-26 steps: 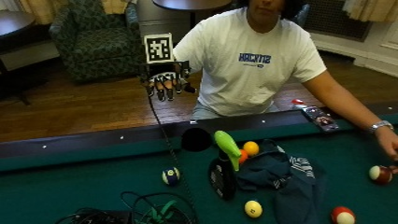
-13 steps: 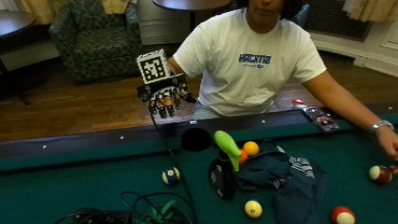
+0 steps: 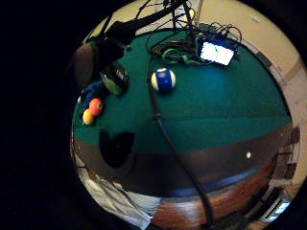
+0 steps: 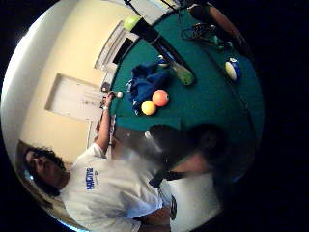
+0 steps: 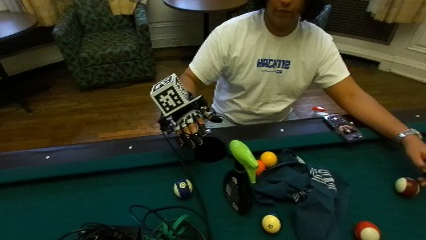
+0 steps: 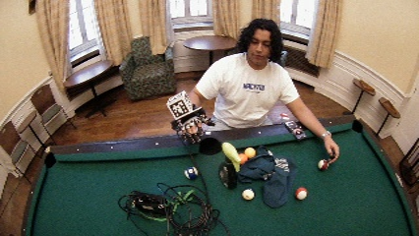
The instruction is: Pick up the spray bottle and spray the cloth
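The spray bottle (image 5: 239, 175) stands on the green felt, with a bright green head on a dark body; it also shows in the wide view (image 6: 228, 164) and both palm views (image 3: 114, 76) (image 4: 186, 75). Beside it on the right lies the crumpled dark blue cloth (image 5: 301, 187) (image 6: 272, 173) (image 4: 146, 82). My gloved right hand (image 5: 186, 124) (image 6: 189, 126) hovers above the table's near rail, just left of the side pocket (image 5: 210, 149). Its fingers hang down, relaxed, and hold nothing. The bottle is a hand's length away, further onto the table.
An orange ball (image 5: 268, 158) rests against the bottle and cloth. A blue-striped ball (image 5: 182, 188), a yellow ball (image 5: 271, 223) and two red balls (image 5: 367, 231) lie around. Cables (image 5: 156, 230) lie heaped at the near left. The bare left hand (image 5: 418, 156) rests by a ball (image 5: 406, 186).
My gloved hand has come down and slightly right, from chest height to just over the rail beside the pocket. The bottle, cloth and balls have not moved.
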Demonstrator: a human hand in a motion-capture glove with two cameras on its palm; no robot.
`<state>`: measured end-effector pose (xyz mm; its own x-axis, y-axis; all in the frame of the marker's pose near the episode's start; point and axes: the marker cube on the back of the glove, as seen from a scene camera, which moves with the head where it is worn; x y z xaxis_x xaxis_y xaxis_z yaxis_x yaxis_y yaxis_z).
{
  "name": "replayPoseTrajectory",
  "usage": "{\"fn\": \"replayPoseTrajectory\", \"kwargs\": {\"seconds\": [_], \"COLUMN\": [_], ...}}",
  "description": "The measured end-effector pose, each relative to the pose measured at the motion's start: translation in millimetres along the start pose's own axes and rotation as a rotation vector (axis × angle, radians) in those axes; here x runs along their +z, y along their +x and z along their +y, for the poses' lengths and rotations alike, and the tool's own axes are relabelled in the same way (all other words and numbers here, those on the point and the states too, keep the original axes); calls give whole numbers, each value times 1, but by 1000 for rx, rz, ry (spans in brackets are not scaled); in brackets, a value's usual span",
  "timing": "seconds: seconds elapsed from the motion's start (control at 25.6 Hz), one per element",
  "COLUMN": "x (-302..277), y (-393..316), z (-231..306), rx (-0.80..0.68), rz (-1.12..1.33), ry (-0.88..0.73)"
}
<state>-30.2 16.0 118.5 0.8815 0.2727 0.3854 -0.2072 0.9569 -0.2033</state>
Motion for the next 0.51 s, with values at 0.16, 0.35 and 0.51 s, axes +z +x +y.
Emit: {"fn": "replayPoseTrajectory", "kwargs": {"seconds": [0.16,0.35,0.51], "x": [16,35,48], "y": [-8,-14,-17], "z": [-15,-34,-49], "rx": [17,59,102], "rz": [-97,-262,-424], "ry": [-6,-1,-3]}}
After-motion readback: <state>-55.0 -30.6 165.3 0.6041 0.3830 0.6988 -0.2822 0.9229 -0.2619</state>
